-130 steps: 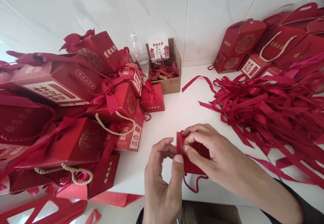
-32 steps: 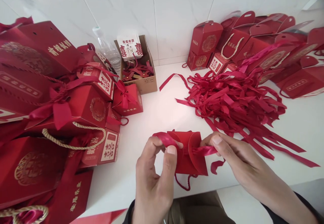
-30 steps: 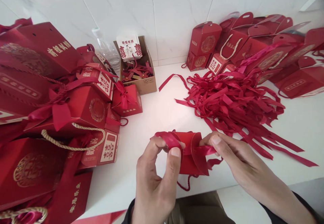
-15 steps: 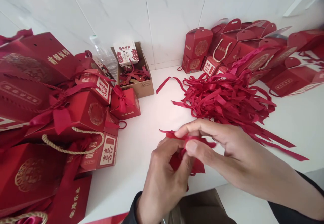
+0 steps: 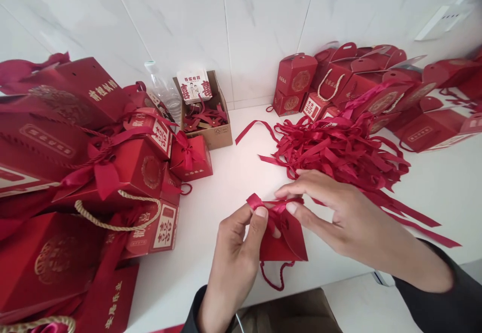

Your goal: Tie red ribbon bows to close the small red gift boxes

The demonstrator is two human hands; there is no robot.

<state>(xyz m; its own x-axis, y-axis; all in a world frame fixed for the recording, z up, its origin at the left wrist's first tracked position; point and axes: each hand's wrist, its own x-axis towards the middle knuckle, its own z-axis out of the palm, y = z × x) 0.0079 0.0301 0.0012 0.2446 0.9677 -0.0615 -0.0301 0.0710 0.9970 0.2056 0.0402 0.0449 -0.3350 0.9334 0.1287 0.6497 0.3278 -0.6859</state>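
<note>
A small red gift box (image 5: 284, 245) stands on the white table in front of me, with a dark red cord handle (image 5: 277, 284) hanging at its near side. Across its top runs a red satin ribbon (image 5: 256, 201) with a loop or bow at the middle. My left hand (image 5: 243, 240) pinches the ribbon's left part between thumb and forefinger. On the other side my right hand (image 5: 320, 210) has thumb and fingertips closed on the ribbon's right part. The knot is partly hidden by the fingers.
A heap of cut red ribbons (image 5: 339, 147) lies behind my right hand. Stacked red gift boxes (image 5: 124, 172) fill the left, and more boxes (image 5: 361, 82) stand at the back right. A cardboard box (image 5: 222, 139) and a clear plastic bottle (image 5: 165, 89) are by the tiled wall.
My hands have moved apart, the left one going left with the ribbon's end. The box's front and cord handle show more now. The view has shifted slightly.
</note>
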